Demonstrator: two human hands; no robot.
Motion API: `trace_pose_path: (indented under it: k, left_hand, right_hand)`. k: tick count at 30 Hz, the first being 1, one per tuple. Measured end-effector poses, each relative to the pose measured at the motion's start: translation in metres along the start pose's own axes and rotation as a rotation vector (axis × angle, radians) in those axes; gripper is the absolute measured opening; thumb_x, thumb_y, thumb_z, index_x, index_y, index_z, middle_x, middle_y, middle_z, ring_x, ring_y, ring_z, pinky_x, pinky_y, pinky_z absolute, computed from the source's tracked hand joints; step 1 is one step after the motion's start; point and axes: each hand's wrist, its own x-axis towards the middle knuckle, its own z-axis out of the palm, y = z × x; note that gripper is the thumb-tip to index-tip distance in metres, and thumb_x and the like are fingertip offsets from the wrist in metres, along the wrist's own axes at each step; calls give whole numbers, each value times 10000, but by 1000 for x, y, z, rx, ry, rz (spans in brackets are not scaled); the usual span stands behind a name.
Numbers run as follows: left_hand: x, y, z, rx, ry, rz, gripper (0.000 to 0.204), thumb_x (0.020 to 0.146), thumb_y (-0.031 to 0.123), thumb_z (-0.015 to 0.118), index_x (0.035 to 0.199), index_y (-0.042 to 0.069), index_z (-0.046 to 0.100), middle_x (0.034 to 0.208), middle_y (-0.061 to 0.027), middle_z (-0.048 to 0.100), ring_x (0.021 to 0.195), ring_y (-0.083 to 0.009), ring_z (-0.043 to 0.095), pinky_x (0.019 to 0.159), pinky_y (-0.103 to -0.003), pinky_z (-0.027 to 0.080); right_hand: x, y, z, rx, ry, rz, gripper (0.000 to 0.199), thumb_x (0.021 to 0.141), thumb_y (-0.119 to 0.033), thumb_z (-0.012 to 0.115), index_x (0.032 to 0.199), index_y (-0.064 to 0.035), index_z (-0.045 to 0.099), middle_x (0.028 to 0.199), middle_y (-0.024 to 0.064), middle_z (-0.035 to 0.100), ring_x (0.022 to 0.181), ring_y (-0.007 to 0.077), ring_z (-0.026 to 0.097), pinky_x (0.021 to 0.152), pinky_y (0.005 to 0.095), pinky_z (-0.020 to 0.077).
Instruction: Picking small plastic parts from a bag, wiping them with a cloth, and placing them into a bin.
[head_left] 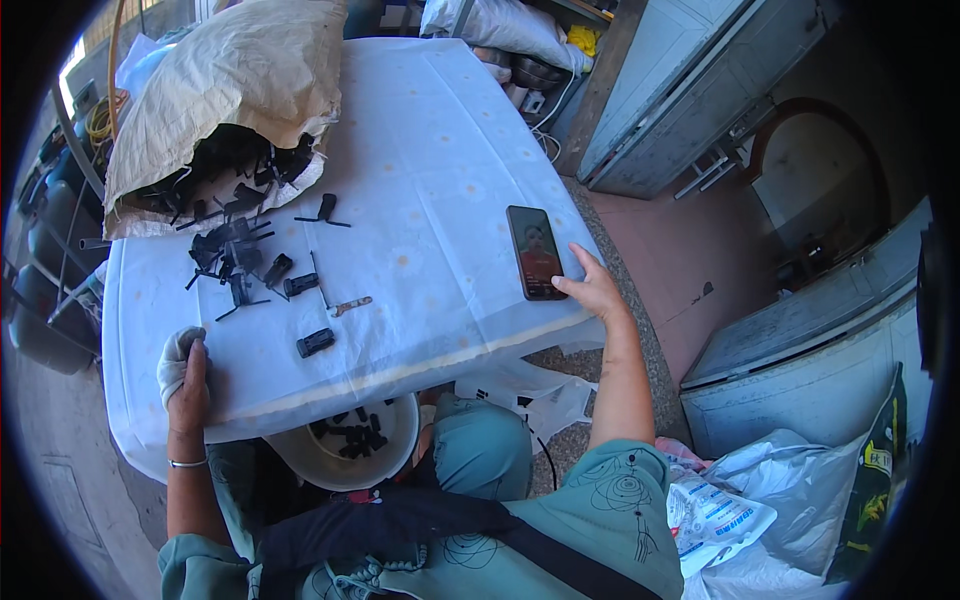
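Note:
My right hand [590, 285] is at the table's right edge, fingers spread, thumb against the lower right of a black phone [537, 252]. The phone lies flat with its screen lit, showing a person in red. On the left front edge rests my left hand [186, 380], a pale cloth covering around its fingers; only the thumb shows clearly. Beyond it lies a loose pile of small black plastic parts [232, 250] with thin prongs. One black part [315, 342] sits apart, nearer me. A thin metal tool [350, 306] is beside the pile.
A large woven sack [240, 70] lies open toward me at the back left, black parts spilling out. Below the table edge, a white bucket [345, 470] holds more small black pieces. Plastic bags [760, 490] are heaped at lower right. White cloth covers the table [430, 200].

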Motion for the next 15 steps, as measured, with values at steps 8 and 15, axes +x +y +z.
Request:
trace_pose_path:
  k: [8, 15]
  left_hand:
    - [-1, -2, -1, -11, 13, 11, 168, 927, 115, 536, 1066, 39, 591, 865, 34, 566, 722, -45, 456, 662, -178, 380]
    - [1, 11, 5, 16, -3, 13, 172, 908, 114, 560, 1045, 19, 602, 878, 21, 583, 768, -68, 494, 704, -206, 414]
  right_hand:
    - [46, 2, 33, -144, 296, 197, 496, 823, -306, 622, 1234, -42, 535, 1207, 199, 569, 1116, 304, 555, 943, 360, 418]
    - [3, -8, 40, -45, 553, -177, 322, 857, -185, 554, 1125, -8, 569, 1125, 185, 587, 1006, 333, 584, 890, 389, 446]
